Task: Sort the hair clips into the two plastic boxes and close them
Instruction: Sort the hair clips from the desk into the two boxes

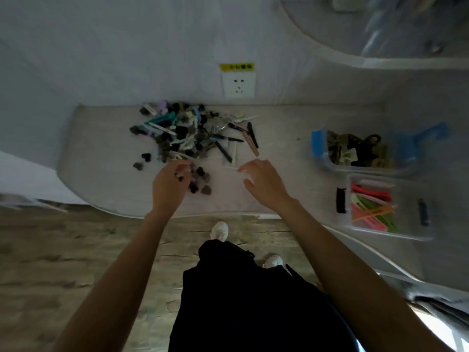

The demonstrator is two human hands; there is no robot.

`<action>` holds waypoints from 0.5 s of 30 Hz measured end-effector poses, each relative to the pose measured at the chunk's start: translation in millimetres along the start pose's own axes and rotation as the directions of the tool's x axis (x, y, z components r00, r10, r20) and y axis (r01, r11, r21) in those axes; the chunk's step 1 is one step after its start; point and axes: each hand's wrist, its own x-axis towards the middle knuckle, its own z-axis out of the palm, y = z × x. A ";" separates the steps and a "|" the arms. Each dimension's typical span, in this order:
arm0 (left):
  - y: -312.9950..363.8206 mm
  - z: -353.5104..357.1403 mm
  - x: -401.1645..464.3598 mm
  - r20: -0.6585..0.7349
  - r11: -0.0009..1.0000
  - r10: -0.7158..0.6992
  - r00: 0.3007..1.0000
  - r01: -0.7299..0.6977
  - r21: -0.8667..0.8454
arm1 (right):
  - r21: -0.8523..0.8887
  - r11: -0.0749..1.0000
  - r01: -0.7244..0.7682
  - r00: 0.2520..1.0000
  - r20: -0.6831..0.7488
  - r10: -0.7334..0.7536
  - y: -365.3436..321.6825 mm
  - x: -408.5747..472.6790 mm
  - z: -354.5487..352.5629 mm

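A mixed pile of hair clips (187, 130) lies on the pale table, long flat ones and small dark claw ones. My left hand (168, 185) hovers at the pile's near edge, fingers curled over small dark claw clips (200, 181); whether it grips one is unclear. My right hand (262, 182) is over bare table to the right of the pile, fingers spread and empty, near a thin white clip (232, 167). At the right stand two clear plastic boxes without lids on: the far one (322, 158) with blue latches holds dark claw clips, the near one (349, 199) holds long bright clips.
A wall socket (238, 85) sits behind the pile. The table's curved front edge (177, 215) runs just below my wrists. A white shelf (380, 60) juts out above the boxes. The wooden floor and my white shoes (220, 231) show below.
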 end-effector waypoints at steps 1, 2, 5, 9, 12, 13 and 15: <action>-13.7 -10.2 10.3 0.014 0.999 -0.007 1.000 0.006 0.037 | -0.057 0.998 -0.014 1.000 -0.022 0.013 -5.9 13.7 8.7; -22.7 -15.9 17.8 0.027 0.997 0.009 1.000 -0.011 0.076 | -0.108 0.993 -0.050 0.998 -0.043 0.046 -8.4 22.9 14.7; -34.2 -21.9 39.9 0.073 0.985 0.096 0.993 -0.105 0.134 | -0.205 0.963 -0.178 0.984 -0.067 0.167 -11.7 39.6 28.5; -12.6 -2.5 65.9 0.217 0.920 0.326 0.920 -0.362 0.152 | -0.156 0.971 -0.182 0.983 -0.036 0.179 -3.9 33.5 32.4; 15.4 27.3 81.2 0.397 0.739 0.563 0.725 -0.657 0.151 | -0.014 0.958 -0.288 0.943 -0.177 0.281 -2.6 27.3 19.8; 24.9 36.4 83.9 0.452 0.694 0.582 0.676 -0.703 0.158 | 0.039 0.944 -0.327 0.916 -0.233 0.327 -3.4 29.0 13.3; 37.8 51.9 90.6 0.537 0.652 0.555 0.635 -0.733 0.193 | 0.133 0.911 -0.390 0.860 -0.300 0.412 -3.8 40.3 0.9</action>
